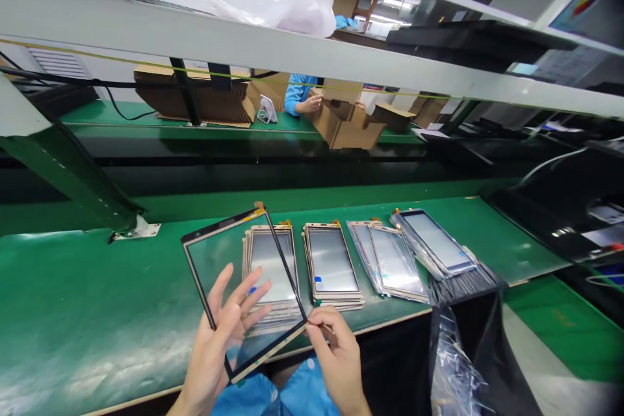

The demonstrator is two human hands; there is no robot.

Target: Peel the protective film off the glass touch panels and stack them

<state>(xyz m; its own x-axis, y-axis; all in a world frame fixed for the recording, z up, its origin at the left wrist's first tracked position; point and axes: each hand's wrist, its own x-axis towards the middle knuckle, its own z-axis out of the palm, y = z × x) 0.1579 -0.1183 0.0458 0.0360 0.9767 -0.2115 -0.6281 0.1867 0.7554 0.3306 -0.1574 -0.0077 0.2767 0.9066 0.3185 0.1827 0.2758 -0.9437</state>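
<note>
A clear touch screen glass panel (197,234) with a black border and an orange flex tab is held up tilted above the bench. My right hand (336,351) pinches its lower right corner between thumb and fingers. At the panel's left edge is my left hand (219,328), its fingers spread across the glass area; whether it bears any weight I cannot tell. Behind the glass lies a stack of panels (285,250), partly hidden. To its right sit another stack of panels (334,260) with a blue sticker, and some plastic-wrapped panels (397,263).
More wrapped panels (436,244) lie at the right, beside black sheeting (468,283) and clear plastic film (453,364) over the edge. A green post (92,175) and a white shelf beam (292,45) frame the green bench (73,312). Beyond, a person's hand (309,104) touches a cardboard box (358,133).
</note>
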